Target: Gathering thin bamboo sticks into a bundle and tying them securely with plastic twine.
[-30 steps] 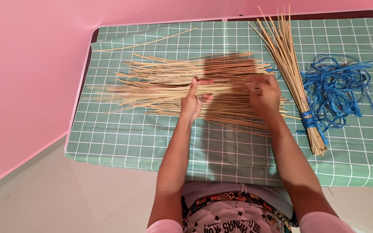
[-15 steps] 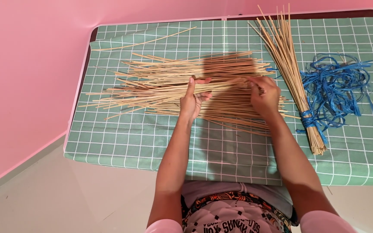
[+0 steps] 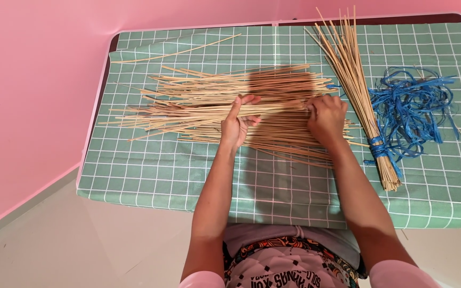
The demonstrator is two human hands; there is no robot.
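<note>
My one head-worn camera looks steeply down from above the counter (image 3: 150,176), near enough to fill the frame with it, facing the pink wall (image 3: 33,96) beyond.

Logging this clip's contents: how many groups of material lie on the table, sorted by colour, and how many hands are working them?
Tan stick groups: 3 (loose pile, tied bundle, single stick)
Blue cord tangles: 1
Hands on the loose pile: 2 (left hand, right hand)
Total: 6
</note>
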